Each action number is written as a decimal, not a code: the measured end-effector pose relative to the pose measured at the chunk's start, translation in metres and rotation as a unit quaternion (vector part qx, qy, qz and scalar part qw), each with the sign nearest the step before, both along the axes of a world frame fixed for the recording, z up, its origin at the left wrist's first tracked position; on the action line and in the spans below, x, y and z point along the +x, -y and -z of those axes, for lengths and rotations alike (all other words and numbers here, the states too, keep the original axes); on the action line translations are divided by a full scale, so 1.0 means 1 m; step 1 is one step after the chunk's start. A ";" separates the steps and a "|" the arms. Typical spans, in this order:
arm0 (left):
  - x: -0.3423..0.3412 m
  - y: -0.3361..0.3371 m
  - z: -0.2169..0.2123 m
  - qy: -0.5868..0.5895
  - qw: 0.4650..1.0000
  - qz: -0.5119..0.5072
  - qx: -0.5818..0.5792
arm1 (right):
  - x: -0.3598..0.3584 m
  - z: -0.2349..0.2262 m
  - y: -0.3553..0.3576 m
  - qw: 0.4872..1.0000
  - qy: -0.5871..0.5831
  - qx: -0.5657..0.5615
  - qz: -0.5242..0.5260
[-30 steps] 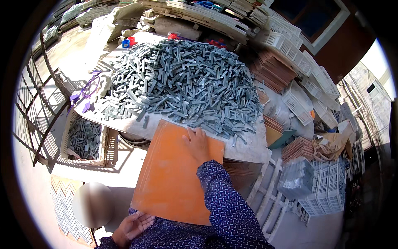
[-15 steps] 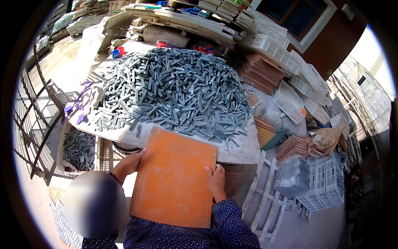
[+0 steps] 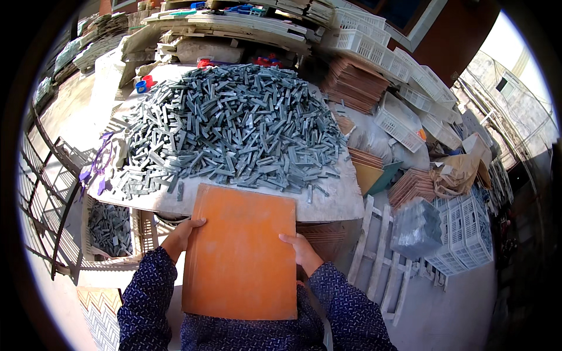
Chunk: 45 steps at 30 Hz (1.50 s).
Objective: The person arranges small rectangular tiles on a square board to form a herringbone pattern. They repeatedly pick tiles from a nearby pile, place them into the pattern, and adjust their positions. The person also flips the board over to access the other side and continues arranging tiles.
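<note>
Between both hands lies an orange rectangular board (image 3: 239, 254), flat and facing up in front of my body. My left hand (image 3: 184, 234) is closed on its upper left edge, thumb along the border. At the right edge my right hand (image 3: 301, 251) grips it, thumb near the rim; the fingers of both hands under the board are hidden. Just beyond its far edge, a large heap of grey stone strips (image 3: 234, 126) covers much of a pale worktable (image 3: 333, 202). A few strips lie loose at the heap's near side.
A crate (image 3: 137, 234) of grey strips stands at lower left, near a herringbone-patterned panel (image 3: 99, 313) and a metal railing (image 3: 50, 216). To the right are a white wooden pallet (image 3: 377, 263), a plastic-wrapped stack (image 3: 417, 228), white crates (image 3: 462, 234) and stacked brown boards (image 3: 354, 85).
My view has shifted, so the heap and table sit slightly farther left. The board stays held in both hands; my right hand's fingers now sit more under its edge.
</note>
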<state>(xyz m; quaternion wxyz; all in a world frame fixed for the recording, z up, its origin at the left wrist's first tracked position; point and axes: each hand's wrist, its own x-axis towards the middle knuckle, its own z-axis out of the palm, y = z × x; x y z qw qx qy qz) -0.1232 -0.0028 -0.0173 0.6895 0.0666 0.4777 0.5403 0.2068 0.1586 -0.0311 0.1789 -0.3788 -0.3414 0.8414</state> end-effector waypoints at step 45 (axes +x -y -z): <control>0.022 0.091 -0.031 -0.832 0.436 0.038 0.340 | 0.028 -0.057 0.064 0.434 0.159 0.887 -0.002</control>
